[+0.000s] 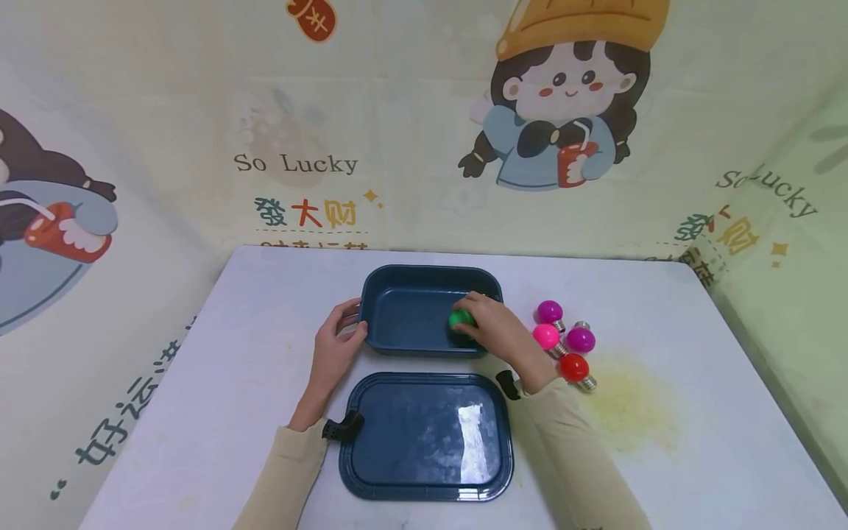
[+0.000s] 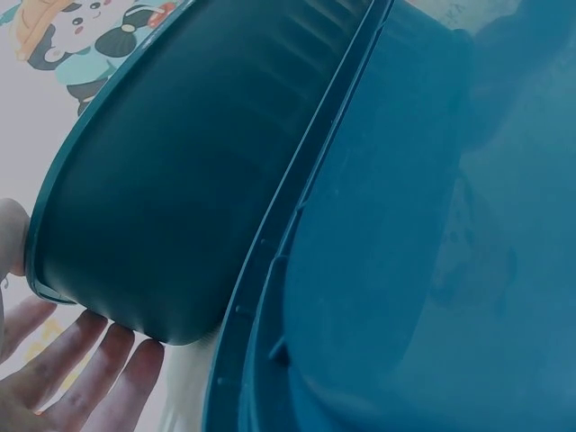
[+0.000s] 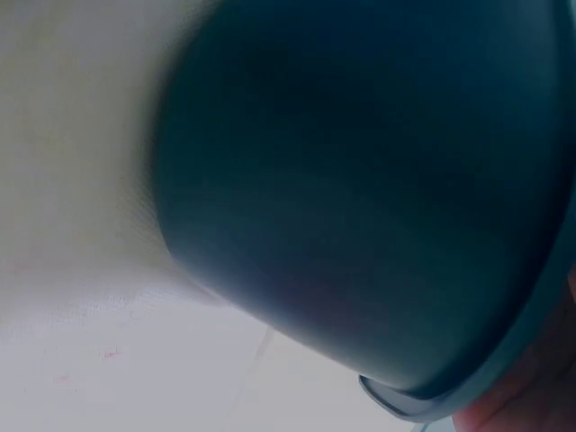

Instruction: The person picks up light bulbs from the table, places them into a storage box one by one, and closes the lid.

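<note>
A dark blue rectangular box, with no lid on it, stands on the white table. At its left end, my left hand holds the wall, thumb at the rim and fingers against the outside. My right hand reaches over the box's right side and grips a green bulb low inside it. The bulb's round green end shows between thumb and fingers; the rest is hidden by the hand. In the right wrist view, the box's outer wall fills most of the picture, with a bit of the hand past the rim.
The dark blue lid lies flat in front of the box, between the forearms. Right of the box lie several loose bulbs with metal screw bases: purple, purple, pink and red. A printed cloth hangs behind the table.
</note>
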A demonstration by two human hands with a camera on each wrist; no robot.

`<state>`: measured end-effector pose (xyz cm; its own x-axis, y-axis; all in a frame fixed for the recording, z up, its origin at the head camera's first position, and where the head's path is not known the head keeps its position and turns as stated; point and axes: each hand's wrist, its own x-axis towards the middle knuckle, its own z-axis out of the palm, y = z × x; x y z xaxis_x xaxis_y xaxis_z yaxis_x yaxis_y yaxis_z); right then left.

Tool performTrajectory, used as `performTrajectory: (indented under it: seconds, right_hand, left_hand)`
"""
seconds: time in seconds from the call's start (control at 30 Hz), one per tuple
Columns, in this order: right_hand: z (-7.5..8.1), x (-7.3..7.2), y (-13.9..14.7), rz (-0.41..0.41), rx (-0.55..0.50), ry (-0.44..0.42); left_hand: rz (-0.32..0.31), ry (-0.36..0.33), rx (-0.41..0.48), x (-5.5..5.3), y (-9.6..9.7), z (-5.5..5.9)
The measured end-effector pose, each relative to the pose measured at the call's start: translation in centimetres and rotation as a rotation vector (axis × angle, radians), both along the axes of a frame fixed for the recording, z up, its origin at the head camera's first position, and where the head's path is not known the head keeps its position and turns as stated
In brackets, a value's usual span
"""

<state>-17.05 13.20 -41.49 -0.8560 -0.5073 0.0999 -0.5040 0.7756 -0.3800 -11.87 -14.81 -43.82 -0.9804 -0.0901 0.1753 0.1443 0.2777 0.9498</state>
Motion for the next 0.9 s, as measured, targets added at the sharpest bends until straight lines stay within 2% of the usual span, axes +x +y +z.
performTrajectory:
  seconds: [0.53, 0.9]
  right_hand:
    - [-0.86, 0.01, -0.24, 0.023, 0.059, 0.087]
    - [-0.76, 0.39, 0.01, 0.008, 0.046, 0.111]
  left_hand:
    - [-0.010, 0.019, -0.002, -0.14, 0.08, -0.46]
    - [-0.004, 0.015, -0.006, -0.01, -0.07, -0.88]
